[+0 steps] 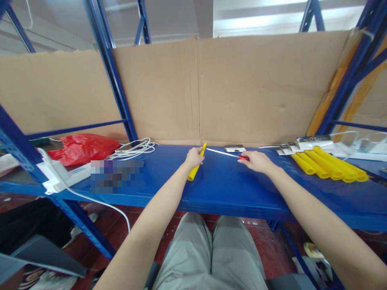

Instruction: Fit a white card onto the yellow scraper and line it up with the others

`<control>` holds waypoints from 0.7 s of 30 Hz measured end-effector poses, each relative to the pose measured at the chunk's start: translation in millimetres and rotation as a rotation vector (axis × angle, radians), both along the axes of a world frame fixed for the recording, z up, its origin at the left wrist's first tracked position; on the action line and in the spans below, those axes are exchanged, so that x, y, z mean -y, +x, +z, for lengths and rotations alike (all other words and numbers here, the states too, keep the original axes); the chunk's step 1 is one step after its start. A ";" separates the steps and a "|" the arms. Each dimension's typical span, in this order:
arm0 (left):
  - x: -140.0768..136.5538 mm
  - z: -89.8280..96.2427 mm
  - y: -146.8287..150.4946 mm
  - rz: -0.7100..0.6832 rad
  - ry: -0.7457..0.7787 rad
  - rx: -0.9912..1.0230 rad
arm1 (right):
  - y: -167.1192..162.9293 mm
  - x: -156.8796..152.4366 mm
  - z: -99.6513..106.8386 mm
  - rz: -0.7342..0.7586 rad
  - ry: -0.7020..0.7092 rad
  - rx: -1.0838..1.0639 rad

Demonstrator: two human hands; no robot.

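Observation:
My left hand [193, 156] grips a yellow tube [195, 169] over the blue shelf [223, 189]; the tube's upper tip points up and to the right. My right hand [255, 160] holds a small tool with a red handle [243, 158]. From it a thin white strip [222, 152] runs left to the tube's tip. Both hands hover just above the shelf, near the cardboard back wall [236, 88].
Several yellow tubes [329, 164] lie at the right beside small packets [286, 149] and a white power strip [316, 141]. A red plastic bag [81, 147], coiled white cables [136, 149] and another power strip [59, 174] sit at the left. Blue rack posts [113, 76] flank the shelf.

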State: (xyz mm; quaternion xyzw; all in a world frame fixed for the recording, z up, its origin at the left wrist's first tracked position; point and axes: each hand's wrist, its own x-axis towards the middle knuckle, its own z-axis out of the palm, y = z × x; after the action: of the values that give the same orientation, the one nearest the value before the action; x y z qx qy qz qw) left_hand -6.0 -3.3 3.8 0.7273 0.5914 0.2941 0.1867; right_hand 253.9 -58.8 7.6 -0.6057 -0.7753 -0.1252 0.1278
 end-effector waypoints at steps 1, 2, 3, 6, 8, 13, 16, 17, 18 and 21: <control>-0.1 0.0 0.1 -0.001 0.001 0.002 | -0.5 0.3 0.0 -0.003 -0.011 0.007; -0.2 -0.1 0.1 -0.002 0.002 0.005 | -0.9 0.3 -0.2 -0.008 -0.020 0.010; -0.2 -0.1 0.2 -0.002 0.003 0.007 | -1.2 0.1 -0.4 -0.013 -0.027 0.010; 0.4 0.2 0.4 0.000 -0.001 0.008 | -1.5 -1.0 -1.2 -0.016 -0.044 -0.006; 1.4 0.9 0.8 0.003 -0.003 0.004 | -1.2 -2.1 -1.8 -0.006 -0.052 -0.024; 4.0 2.4 1.5 0.004 0.008 -0.009 | 1.7 -5.4 -4.4 0.044 -0.032 -0.094; 3.6 2.3 1.4 0.009 0.013 -0.017 | 3.7 -7.4 -6.2 0.027 0.001 -0.142; 3.2 2.1 1.3 0.010 0.015 -0.020 | 4.1 -7.8 -6.6 0.017 0.006 -0.148; 2.6 1.8 1.1 0.010 0.017 -0.024 | 4.5 -8.0 -6.8 0.008 0.008 -0.149; 1.2 1.1 0.7 0.011 0.007 -0.025 | 5.1 -7.5 -6.2 0.003 0.030 -0.129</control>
State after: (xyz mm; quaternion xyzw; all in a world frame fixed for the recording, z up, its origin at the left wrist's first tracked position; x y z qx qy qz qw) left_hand -5.3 -4.6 4.9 0.7283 0.5967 0.2881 0.1747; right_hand 259.0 -51.3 1.4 -0.6094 -0.7644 -0.0974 0.1869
